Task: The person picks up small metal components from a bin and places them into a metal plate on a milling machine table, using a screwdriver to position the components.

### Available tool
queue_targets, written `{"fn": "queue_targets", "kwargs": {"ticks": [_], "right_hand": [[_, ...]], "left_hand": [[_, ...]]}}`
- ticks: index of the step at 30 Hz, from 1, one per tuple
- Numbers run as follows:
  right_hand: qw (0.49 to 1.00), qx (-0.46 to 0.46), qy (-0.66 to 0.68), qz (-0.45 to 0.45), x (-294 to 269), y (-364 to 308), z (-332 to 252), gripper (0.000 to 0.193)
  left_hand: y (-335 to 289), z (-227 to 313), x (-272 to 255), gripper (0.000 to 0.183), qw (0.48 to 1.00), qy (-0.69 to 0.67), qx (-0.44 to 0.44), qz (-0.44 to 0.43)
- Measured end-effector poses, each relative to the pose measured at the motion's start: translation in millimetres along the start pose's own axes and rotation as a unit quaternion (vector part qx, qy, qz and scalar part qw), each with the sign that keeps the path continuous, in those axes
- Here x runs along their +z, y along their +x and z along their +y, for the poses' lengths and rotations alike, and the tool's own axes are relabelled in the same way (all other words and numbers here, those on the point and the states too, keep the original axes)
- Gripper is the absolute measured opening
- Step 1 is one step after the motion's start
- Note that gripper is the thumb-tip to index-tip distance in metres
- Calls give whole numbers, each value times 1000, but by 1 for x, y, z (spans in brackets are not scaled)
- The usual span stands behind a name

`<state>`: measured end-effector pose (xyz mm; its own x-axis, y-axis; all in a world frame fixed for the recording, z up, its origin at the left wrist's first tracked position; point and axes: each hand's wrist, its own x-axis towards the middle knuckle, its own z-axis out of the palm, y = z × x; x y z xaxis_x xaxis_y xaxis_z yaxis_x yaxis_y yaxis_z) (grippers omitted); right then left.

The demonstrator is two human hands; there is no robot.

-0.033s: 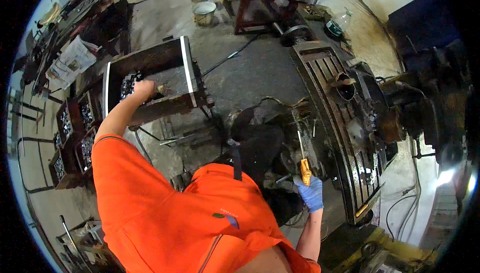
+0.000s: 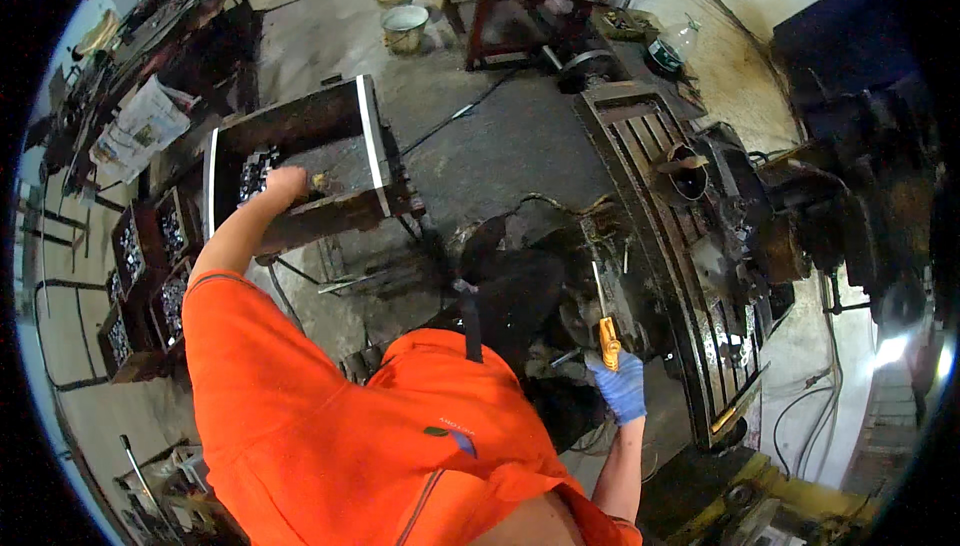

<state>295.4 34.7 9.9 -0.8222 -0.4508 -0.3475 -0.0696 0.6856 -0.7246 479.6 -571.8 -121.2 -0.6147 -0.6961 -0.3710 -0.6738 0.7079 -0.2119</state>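
My bare left hand [image 2: 287,186] reaches into a dark metal box [image 2: 300,226] on legs at the left. Its fingers are bent closed beside a heap of small dark metal parts [image 2: 258,171]; whatever they hold is hidden. Next to the knuckles lies a small yellowish thing [image 2: 319,183], too small to name. In a blue glove, my right hand [image 2: 622,386] is closed around a yellow air blow gun [image 2: 608,341]. The gun's long thin nozzle points away from me, close to the left side of a slotted machine table [image 2: 660,236].
Several bins of small metal parts [image 2: 170,301] stand left of the box. A machine with a dark spindle housing [image 2: 785,246] is at the right. Farther off are a white bucket [image 2: 404,30], a dark red stand [image 2: 500,26] and a hose [image 2: 440,126] on the floor.
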Motion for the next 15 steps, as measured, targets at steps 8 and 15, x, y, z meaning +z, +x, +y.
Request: {"fn": "queue_targets", "kwargs": {"ticks": [8,15], "right_hand": [[994,-24,-103,15,1,5,1,38],[996,-21,-80,-26,-8,2,-1,41]], "left_hand": [[21,29,-4,29,998,27,47,-42],[12,17,-39,28,953,-295,17,66]]}}
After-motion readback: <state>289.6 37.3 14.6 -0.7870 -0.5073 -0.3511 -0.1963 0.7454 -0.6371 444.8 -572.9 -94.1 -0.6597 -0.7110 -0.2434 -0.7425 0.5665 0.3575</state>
